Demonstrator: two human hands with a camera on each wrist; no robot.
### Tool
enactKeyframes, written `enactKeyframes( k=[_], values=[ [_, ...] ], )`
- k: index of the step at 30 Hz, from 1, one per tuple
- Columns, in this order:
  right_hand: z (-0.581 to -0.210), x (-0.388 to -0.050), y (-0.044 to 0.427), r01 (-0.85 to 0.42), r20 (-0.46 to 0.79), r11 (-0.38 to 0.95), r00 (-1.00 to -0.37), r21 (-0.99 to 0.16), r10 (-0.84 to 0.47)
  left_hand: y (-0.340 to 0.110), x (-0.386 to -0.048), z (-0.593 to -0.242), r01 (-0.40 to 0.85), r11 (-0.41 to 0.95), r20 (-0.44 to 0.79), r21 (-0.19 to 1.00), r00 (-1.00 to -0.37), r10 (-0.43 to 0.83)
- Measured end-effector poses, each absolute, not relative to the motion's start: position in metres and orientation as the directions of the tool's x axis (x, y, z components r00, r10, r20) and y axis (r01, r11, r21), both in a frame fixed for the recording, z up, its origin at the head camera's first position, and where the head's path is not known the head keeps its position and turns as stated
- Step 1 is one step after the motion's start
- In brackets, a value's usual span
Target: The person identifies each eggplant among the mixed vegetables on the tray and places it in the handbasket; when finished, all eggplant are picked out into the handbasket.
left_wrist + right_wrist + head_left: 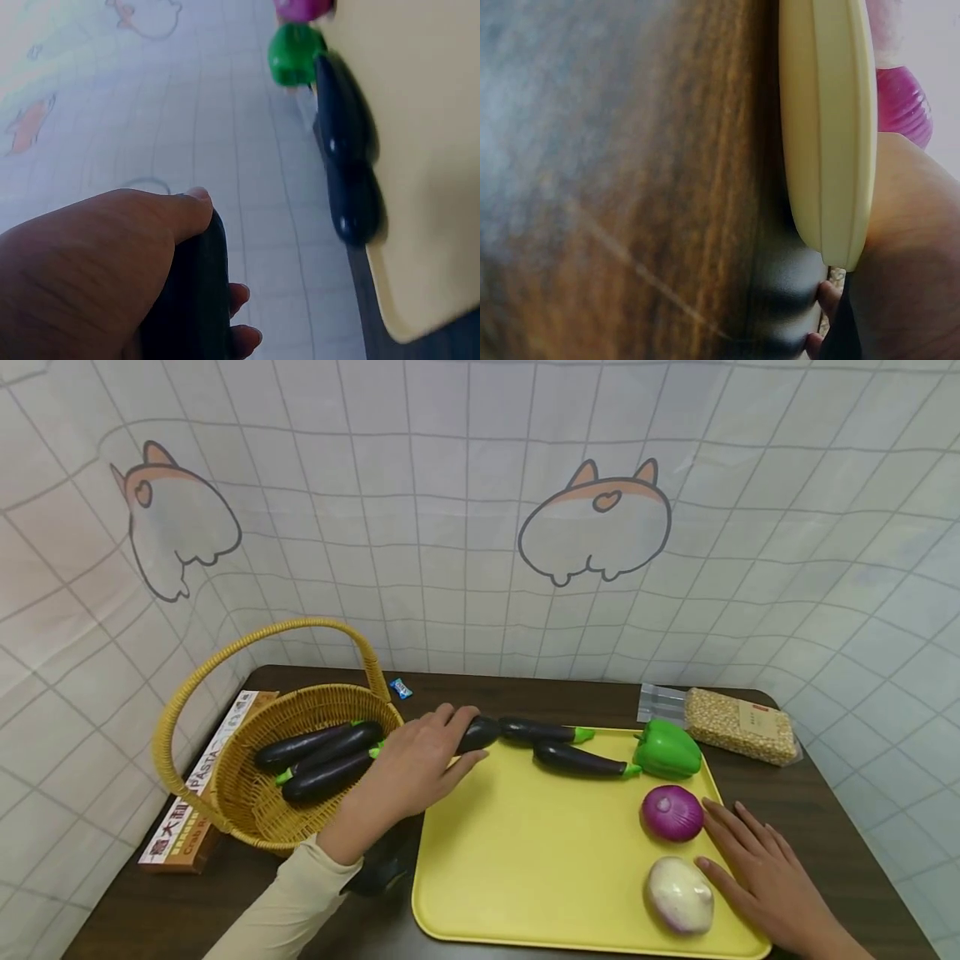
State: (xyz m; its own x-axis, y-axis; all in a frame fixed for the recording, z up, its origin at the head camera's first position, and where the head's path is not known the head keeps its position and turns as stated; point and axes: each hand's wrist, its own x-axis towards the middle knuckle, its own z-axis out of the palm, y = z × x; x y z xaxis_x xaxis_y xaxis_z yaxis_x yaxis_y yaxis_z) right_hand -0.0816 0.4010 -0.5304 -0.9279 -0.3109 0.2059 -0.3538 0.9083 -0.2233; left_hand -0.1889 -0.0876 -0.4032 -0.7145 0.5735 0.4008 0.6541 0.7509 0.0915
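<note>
Closest to the person, a white and purple vegetable (pixel 680 896) sat on the near right part of the yellow tray (pixel 525 868). The right hand (pixel 765 860) lay just beside it, at the tray's right rim. Its fingers were loose and spread, and they held nothing. A round purple onion (pixel 672 813) sat near the fingertips; it was hard to tell if they touched. A bump there could have made the onion roll, because it was so round.

To the left, on the dark worktop (pixel 135 910), stood a basket (pixel 322 703) with three eggplants (pixel 337 747) inside. The left arm went close past it, so a quick swing might have knocked it.

Farther on, the left hand (pixel 420 760) had its fingers curled round a dark eggplant (pixel 480 734), near the tray's back left corner. The skin looked smooth and shiny, so a weak hold might have let it slip.

Two more eggplants (pixel 581 761) lay close together along the back of the tray. The farther one was right by the rim, so a push from the held one might have sent it over. A green pepper (pixel 667 749) sat beside them and could have been shoved too.
</note>
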Motion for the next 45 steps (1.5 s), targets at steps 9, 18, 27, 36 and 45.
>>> enactKeyframes(
  k=[9, 18, 27, 36, 45],
  values=[
    [-0.528, -0.083, 0.402, -0.354, 0.195, 0.907, -0.929, -0.230, -0.313, -0.151, -0.192, -0.404, 0.502, 0.841, 0.291, 0.201, -0.850, 0.438],
    [-0.533, -0.080, 0.402, -0.346, 0.197, 0.909, -0.932, -0.233, -0.305, -0.185, -0.186, -0.418, 0.402, 0.890, 0.199, 0.215, -0.910, 0.363],
    [-0.531, -0.080, 0.400, -0.342, 0.196, 0.908, -0.934, -0.244, -0.299, -0.191, -0.183, -0.425, 0.394, 0.902, 0.165, 0.176, -0.915, 0.367],
    [-0.531, -0.082, 0.400, -0.364, 0.212, 0.905, -0.923, -0.218, -0.321, -0.196, -0.177, -0.435, 0.391, 0.911, 0.205, 0.133, -0.910, 0.360],
    [-0.530, -0.081, 0.399, -0.352, 0.210, 0.909, -0.928, -0.223, -0.308, -0.199, -0.181, -0.439, 0.401, 0.910, 0.201, 0.106, -0.905, 0.375]
  ],
)
